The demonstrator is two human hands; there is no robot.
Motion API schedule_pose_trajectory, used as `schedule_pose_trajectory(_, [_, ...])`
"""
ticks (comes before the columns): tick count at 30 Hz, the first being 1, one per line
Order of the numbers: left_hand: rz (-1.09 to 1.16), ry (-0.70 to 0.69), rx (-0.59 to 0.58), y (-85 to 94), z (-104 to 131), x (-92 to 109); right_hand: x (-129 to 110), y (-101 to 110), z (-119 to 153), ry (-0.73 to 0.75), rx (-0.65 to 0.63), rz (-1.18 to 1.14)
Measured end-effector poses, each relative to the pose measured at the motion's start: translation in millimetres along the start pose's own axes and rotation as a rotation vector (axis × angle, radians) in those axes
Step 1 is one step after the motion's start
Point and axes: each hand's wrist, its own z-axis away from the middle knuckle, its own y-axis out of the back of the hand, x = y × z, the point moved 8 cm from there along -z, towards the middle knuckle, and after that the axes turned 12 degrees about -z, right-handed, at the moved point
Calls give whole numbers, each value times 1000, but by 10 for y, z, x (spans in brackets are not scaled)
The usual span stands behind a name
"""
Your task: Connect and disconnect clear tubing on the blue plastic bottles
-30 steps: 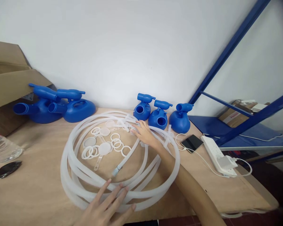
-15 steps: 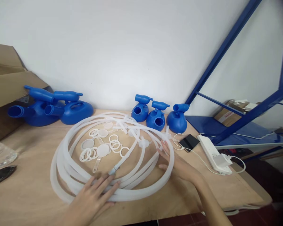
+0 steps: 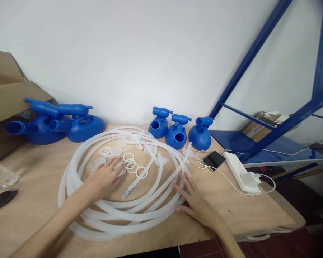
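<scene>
A coil of translucent white hose (image 3: 161, 218) lies in loops on the wooden table. My left hand (image 3: 106, 179) reaches over the coil with fingers stretched out, covering some of the white rings (image 3: 131, 166) and flat round caps (image 3: 98, 163) inside the loops; whether it touches them I cannot tell. On the coil's right side rests my right hand (image 3: 193, 202), its fingers spread across the tubing. One hose end with a greyish tip (image 3: 126, 193) points toward me within the coil. Clear discs (image 3: 160, 160) sit on several hose ends near the back.
Several blue plastic bottles (image 3: 87, 128) with spouts stand along the wall. At left are a cardboard box (image 3: 8, 104), a clear plastic container (image 3: 0, 177) and a black object (image 3: 2, 200). A phone (image 3: 214, 160), a power strip (image 3: 238, 172) and a blue shelf (image 3: 258, 147) are at right.
My left hand has moved from the front of the hose, up and inward over the caps and rings. My right hand has come down and toward me; the front loops have spread apart.
</scene>
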Motion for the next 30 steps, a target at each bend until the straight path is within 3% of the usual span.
schedule_pose_trajectory(5, [145, -143, -132, -363, -405, 41, -97, -31, -110, 74, -12, -16])
schedule_pose_trajectory(10, [167, -137, -37, -419, -438, 43, -90, 372, -188, 121, -13, -254])
schedule_pose_trajectory(12, [187, -139, 0, -407, -413, -1, -21, 586, -308, 131, 83, -341])
schedule_pose_trajectory(17, [204, -118, 97, -345, -404, -79, 361, 1109, -776, 26, 599, -313])
schedule_pose_trajectory(18, [200, -128, 119, -319, -409, -58, 408, 1168, -893, 29, 652, -269])
schedule_pose_trajectory(24, [254, -143, 166, -224, -436, 68, 525, 1430, -1443, 141, 812, -118])
schedule_pose_trajectory(30, [252, -63, 234, -288, -405, -46, 427, 1581, -1531, 183, 929, -160])
